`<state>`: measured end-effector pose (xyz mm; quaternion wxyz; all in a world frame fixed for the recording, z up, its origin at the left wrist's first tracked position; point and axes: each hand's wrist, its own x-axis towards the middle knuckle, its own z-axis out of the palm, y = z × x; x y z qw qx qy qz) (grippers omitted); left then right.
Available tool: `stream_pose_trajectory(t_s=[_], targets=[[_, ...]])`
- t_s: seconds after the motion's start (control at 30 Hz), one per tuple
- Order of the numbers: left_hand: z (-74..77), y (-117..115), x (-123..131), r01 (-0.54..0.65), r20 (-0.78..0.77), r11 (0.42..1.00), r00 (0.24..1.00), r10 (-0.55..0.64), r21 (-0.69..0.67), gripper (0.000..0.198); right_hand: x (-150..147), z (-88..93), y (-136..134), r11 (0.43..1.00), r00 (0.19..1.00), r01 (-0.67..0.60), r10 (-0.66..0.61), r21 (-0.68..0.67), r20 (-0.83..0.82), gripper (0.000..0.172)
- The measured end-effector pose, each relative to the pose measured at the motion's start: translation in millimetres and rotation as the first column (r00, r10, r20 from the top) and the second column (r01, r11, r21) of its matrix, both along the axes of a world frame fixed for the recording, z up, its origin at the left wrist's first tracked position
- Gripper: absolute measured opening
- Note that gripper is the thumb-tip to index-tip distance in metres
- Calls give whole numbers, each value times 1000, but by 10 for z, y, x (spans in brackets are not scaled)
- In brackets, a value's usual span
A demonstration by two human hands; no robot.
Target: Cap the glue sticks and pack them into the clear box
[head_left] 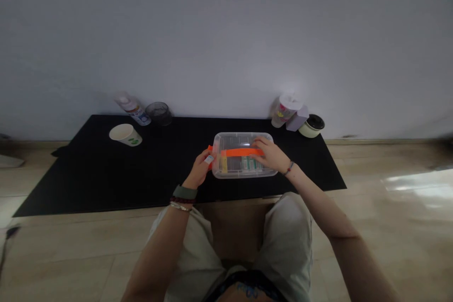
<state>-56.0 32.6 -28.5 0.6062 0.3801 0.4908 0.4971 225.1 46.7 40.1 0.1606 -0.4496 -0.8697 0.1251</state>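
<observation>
**clear box under an orange strap, your hands on it**

your left hand (199, 169) is in a narrow pinch on a small white-and-blue card (209, 159), just beside the box's left end; your right hand (268, 155) lies open on the lid, fingers reaching toward the orange strap (240, 152) that runs across it; the clear plastic box (244, 174) is rectangular with rounded corners, and it sits near the middle of a black mat (106, 174); through the lid you can see a yellow packet (224, 164) at the left and green-and-white packets (250, 164) beside it; a paper cup (125, 134) lies on its side well to the left.
</observation>
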Motion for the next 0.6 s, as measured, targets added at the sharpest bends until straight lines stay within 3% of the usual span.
stream_pose_trajectory(t_s=[0.13,0.43,0.53,0.6], targets=[[-25,6,-14,14,-22,999,1000,-13,30,36,162,-102,51,990,992,114,-109,78,-61,50],[-185,4,-56,9,-248,988,968,30,155,41,-160,-95,111,986,945,149,-165,79,281,71],[-153,-5,-87,84,-315,968,949,-5,237,64,-227,-134,79,979,928,158,-191,127,319,73],[-141,-3,-107,167,-393,936,919,-34,309,65,-233,-167,66,978,925,152,-192,144,327,74]])
